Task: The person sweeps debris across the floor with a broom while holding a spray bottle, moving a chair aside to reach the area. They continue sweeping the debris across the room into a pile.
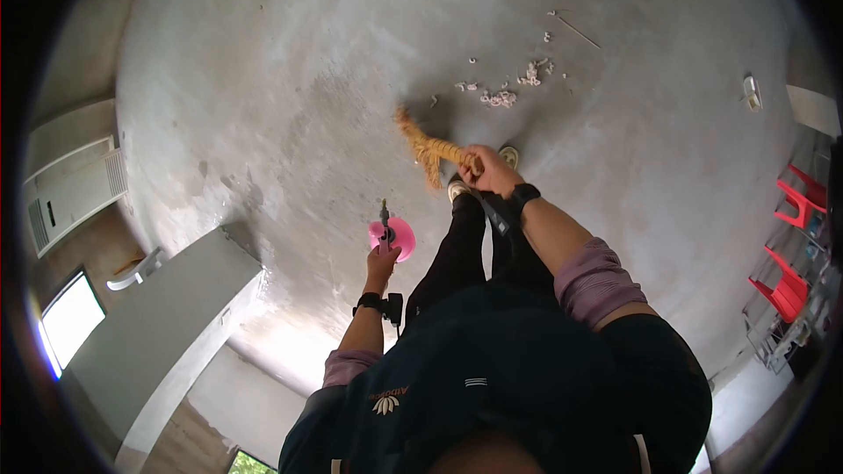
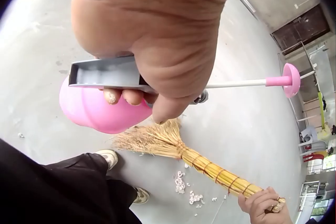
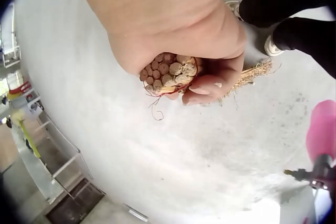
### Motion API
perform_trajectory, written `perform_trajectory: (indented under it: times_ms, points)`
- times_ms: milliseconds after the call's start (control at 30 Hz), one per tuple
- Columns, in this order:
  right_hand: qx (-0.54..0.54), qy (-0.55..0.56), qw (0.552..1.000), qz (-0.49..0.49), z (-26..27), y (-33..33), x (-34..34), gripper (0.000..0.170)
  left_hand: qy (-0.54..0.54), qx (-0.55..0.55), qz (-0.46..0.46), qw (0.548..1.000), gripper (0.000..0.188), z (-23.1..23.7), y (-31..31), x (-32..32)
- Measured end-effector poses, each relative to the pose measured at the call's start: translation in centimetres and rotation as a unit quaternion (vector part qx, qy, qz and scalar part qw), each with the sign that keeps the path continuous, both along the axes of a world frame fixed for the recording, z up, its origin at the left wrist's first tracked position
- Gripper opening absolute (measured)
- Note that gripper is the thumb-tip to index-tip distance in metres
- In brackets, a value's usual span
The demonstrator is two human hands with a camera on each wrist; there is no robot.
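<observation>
A pink pump spray bottle (image 1: 404, 239) with a grey handle and nozzle is gripped by my left hand (image 1: 381, 265). In the left wrist view its white pump rod (image 2: 236, 84) sticks out, ending in a pink knob (image 2: 292, 80). My right hand (image 1: 493, 171) grips the bound handle of a straw hand broom (image 1: 443, 151). The broom's bristles (image 1: 421, 145) point away to the left, above the grey floor. Seen from the right wrist, the cut stalk ends (image 3: 165, 71) poke out of the fist, and the hand hides most of the handle.
Pale curled scraps (image 1: 499, 98) lie scattered on the concrete floor in front of the feet, with a thin stick (image 1: 578, 31) beyond. A white dustpan-like object (image 1: 752, 93) lies at right. Red chairs (image 1: 784, 285) stand along the right side, a low wall (image 1: 176, 333) at left.
</observation>
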State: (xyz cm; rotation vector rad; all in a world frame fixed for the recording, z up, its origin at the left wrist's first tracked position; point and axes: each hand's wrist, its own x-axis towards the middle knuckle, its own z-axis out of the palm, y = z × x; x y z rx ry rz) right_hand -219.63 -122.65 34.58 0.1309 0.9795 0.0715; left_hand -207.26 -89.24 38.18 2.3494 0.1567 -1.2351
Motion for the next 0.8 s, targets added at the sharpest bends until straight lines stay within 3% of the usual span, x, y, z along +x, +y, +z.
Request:
perform_trajectory:
  times_ms: [67,200,367,600,733,767,800]
  points:
    - [-0.001,-0.048,0.987,-0.156,-0.8,-1.8,-1.9,0.020,0.018,-0.011,0.041,0.999,0.026,0.8,0.2,-0.4]
    - [0.023,0.010,0.992,-0.124,-4.4,-10.0,-7.0,0.016,0.020,-0.034,0.050,0.998,0.025,0.1,1.2,-1.6]
    - [-0.144,0.088,0.980,-0.101,-0.3,-15.5,-10.4,0.015,0.043,-0.034,0.051,0.997,0.025,-0.3,1.8,-1.7]
    - [-0.218,0.103,0.965,-0.098,2.6,-10.4,-10.6,0.015,0.064,-0.067,0.059,0.994,0.024,-0.1,0.7,-0.6]
    - [-0.234,0.124,0.964,0.005,5.5,-5.9,-11.3,0.014,0.053,-0.032,0.010,0.998,0.023,0.5,-0.5,0.7]
    - [-0.239,0.125,0.963,0.003,5.8,-5.6,-11.5,0.014,0.043,-0.030,0.008,0.999,0.023,0.3,-0.6,0.9]
    - [-0.176,0.070,0.980,-0.063,5.8,-5.3,-11.7,0.015,0.044,-0.034,0.008,0.998,0.023,0.2,-0.5,1.1]
